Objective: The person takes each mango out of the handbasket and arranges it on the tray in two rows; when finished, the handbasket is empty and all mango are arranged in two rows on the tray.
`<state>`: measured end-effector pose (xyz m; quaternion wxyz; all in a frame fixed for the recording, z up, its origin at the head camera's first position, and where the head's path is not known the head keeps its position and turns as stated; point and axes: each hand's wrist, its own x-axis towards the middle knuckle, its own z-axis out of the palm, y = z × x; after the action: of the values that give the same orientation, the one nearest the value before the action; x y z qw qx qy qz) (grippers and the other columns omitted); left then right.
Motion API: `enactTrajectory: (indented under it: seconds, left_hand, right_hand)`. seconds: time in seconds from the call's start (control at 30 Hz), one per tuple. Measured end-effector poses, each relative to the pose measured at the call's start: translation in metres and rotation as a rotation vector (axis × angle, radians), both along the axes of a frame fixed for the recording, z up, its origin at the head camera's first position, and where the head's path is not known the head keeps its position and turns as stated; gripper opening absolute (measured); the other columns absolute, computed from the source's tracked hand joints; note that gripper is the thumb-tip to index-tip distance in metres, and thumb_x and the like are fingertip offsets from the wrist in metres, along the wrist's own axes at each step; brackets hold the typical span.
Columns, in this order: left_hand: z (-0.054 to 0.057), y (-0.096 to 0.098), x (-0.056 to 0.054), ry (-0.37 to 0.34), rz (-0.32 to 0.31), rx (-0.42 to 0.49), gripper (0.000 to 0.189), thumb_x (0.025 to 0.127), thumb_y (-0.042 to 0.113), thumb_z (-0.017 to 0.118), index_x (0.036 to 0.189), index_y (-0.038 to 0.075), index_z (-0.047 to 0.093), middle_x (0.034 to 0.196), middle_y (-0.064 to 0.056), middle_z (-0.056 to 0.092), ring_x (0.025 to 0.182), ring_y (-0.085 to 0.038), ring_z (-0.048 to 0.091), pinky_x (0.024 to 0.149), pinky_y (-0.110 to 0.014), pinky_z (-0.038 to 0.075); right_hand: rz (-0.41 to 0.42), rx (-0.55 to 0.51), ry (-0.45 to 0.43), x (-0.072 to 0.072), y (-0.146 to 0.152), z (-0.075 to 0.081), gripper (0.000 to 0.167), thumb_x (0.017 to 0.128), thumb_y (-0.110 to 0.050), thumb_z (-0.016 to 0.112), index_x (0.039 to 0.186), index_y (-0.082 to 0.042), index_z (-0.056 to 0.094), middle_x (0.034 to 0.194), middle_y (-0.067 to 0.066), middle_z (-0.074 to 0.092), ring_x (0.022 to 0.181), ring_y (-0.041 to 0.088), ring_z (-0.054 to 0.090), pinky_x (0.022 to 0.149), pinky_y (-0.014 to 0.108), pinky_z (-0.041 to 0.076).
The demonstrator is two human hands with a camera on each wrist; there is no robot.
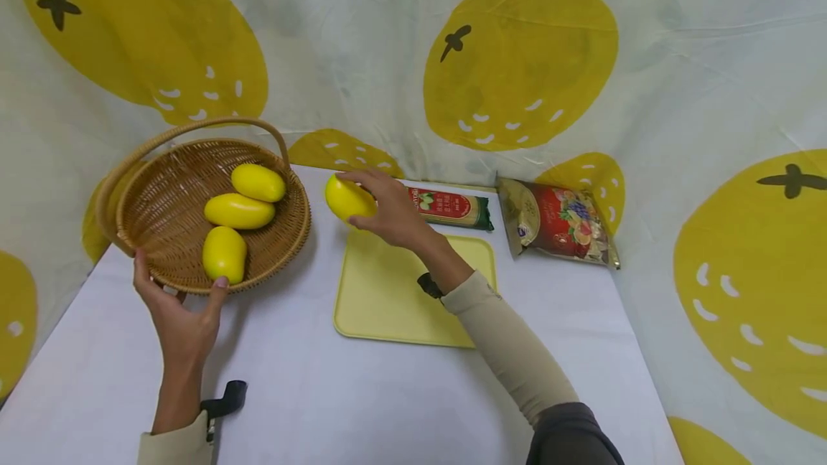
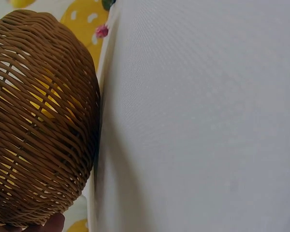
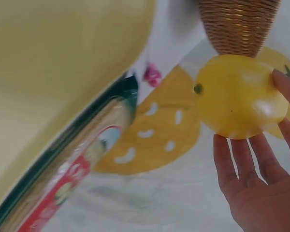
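Observation:
A wicker basket [image 1: 174,250] with an arched handle has several smooth yellow mangoes inside, one of them a mango [image 1: 225,255] close to the near rim. My left hand [image 1: 184,329] grips that near rim, thumb by the mango and fingers at the left side. In the left wrist view the woven outside of the basket [image 2: 43,116] fills the left, with yellow showing through the gaps. Between fingers and thumb, my right hand [image 1: 390,210] holds another yellow mango [image 3: 239,96] in the air, right of the basket. A small green stem spot shows on its end.
Below my right forearm lies a pale yellow tray [image 1: 400,307]. Behind it is a long red and green packet [image 1: 452,208] of noodles. A red and gold snack bag [image 1: 558,224] lies at the back right. A fruit-patterned cloth [image 1: 362,41] hangs behind the white table [image 1: 284,393].

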<state>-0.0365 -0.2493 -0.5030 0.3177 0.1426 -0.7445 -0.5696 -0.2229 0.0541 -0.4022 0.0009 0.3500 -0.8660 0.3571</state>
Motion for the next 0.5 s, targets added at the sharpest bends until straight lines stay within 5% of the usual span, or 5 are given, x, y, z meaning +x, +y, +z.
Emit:
enactTrajectory:
  seconds: [0.23,0.5]
  left_hand:
    - [0.002,0.000,0.001,-0.011,0.004,0.001,0.110,0.084,0.010,0.077,0.170,0.021,0.010,0.176,0.001,0.011,0.158,-0.028,0.028,0.128,-0.043,0.030]
    - [0.006,0.002,0.002,-0.013,0.003,0.003,0.109,0.084,0.010,0.077,0.170,0.021,0.010,0.177,0.000,0.011,0.158,-0.028,0.027,0.128,-0.044,0.029]
  right_hand:
    - [-0.008,0.125,-0.092,-0.003,0.024,-0.020,0.066,0.088,-0.017,0.087,0.149,-0.021,0.062,0.147,0.001,0.065,0.129,0.024,0.060,0.111,0.044,0.047]
    - [0.052,0.238,-0.134,-0.007,0.038,-0.039,0.061,0.088,-0.016,0.087,0.144,-0.017,0.066,0.141,0.004,0.070,0.125,0.026,0.063,0.107,0.043,0.050]
